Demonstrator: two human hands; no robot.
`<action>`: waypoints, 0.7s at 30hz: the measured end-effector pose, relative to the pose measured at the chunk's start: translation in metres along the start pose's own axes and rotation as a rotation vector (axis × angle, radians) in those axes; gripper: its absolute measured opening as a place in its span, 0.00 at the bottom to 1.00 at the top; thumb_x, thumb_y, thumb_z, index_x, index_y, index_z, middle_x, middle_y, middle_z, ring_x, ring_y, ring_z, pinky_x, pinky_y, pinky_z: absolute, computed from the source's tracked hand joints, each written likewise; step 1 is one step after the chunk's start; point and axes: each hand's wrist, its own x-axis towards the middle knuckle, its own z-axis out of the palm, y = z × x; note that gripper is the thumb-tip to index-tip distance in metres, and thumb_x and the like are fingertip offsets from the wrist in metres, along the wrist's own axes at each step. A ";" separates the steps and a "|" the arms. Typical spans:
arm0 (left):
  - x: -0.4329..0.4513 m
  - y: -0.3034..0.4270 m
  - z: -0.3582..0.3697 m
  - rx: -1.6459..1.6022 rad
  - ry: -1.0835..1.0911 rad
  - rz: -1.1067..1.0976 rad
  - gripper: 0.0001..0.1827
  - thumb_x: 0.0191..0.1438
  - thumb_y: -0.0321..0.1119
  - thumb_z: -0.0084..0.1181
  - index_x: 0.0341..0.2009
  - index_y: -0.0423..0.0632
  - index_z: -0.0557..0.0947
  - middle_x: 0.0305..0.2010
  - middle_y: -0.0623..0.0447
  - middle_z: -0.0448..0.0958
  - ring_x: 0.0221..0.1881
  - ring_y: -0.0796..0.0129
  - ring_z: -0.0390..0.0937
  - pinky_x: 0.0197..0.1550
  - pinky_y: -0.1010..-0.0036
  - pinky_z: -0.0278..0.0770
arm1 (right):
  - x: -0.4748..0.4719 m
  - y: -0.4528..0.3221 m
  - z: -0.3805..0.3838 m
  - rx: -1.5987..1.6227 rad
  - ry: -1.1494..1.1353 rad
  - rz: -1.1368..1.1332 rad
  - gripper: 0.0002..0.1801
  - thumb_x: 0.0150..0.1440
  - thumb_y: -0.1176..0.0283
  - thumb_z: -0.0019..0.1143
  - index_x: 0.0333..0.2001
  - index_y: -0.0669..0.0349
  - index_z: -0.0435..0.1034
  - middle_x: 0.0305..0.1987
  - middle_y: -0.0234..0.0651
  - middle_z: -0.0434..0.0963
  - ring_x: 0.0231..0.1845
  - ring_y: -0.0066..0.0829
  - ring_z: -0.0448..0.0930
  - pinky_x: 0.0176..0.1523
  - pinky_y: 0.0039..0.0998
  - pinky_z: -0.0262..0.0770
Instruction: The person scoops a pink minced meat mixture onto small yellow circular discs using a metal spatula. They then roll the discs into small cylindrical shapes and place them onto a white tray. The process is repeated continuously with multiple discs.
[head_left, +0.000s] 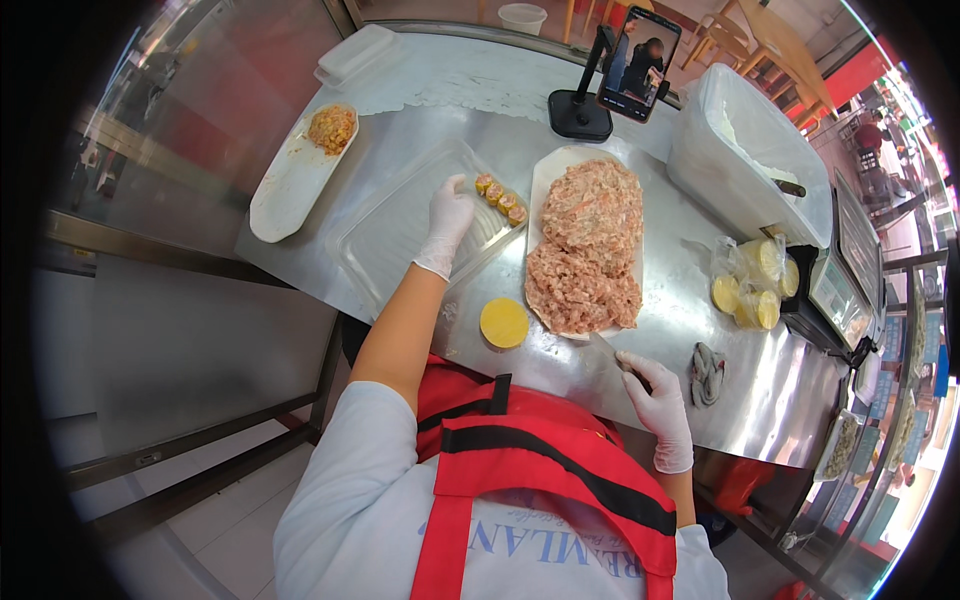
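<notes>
My gloved left hand (452, 214) is over a clear plastic tray (390, 206), just left of a row of several small yellow-wrapped, open-topped meat dumplings (501, 199). Its fingertips are mostly hidden, so I cannot tell whether anything is between them. My gloved right hand (655, 390) grips the dark handle of a flat metal blade (602, 346), perhaps a knife or a filling spatula. The blade's tip points at the near end of a white platter (536, 180) heaped with minced meat (589, 247). A round stack of yellow wrappers (504, 323) lies on the steel table between my hands.
A long white dish (289, 191) with orange-yellow filling (331, 129) is at far left. At the back, a phone (640, 64) sits on a black stand (580, 112). To the right are a plastic bin (742, 165), bagged wrappers (757, 281), a scale (844, 292) and a grey cloth (707, 373).
</notes>
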 end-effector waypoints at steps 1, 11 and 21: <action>-0.002 0.003 -0.006 0.158 0.024 0.040 0.20 0.49 0.28 0.51 0.49 0.41 0.77 0.42 0.42 0.79 0.43 0.56 0.78 0.49 0.67 0.73 | 0.000 0.000 0.000 -0.001 0.001 -0.002 0.16 0.52 0.78 0.52 0.46 0.62 0.75 0.33 0.42 0.78 0.35 0.36 0.79 0.43 0.29 0.74; 0.002 0.013 0.001 0.554 -0.011 0.138 0.11 0.45 0.40 0.62 0.29 0.48 0.84 0.33 0.48 0.79 0.37 0.57 0.78 0.41 0.64 0.75 | 0.001 -0.005 -0.001 -0.001 -0.017 0.038 0.16 0.53 0.79 0.52 0.47 0.63 0.74 0.38 0.43 0.79 0.39 0.35 0.80 0.46 0.29 0.73; 0.003 0.012 0.006 0.538 0.039 0.137 0.11 0.46 0.42 0.60 0.28 0.48 0.84 0.32 0.48 0.79 0.36 0.55 0.78 0.40 0.64 0.75 | 0.004 -0.007 -0.003 -0.019 -0.052 0.066 0.15 0.54 0.78 0.53 0.46 0.65 0.74 0.42 0.44 0.79 0.43 0.34 0.80 0.49 0.28 0.73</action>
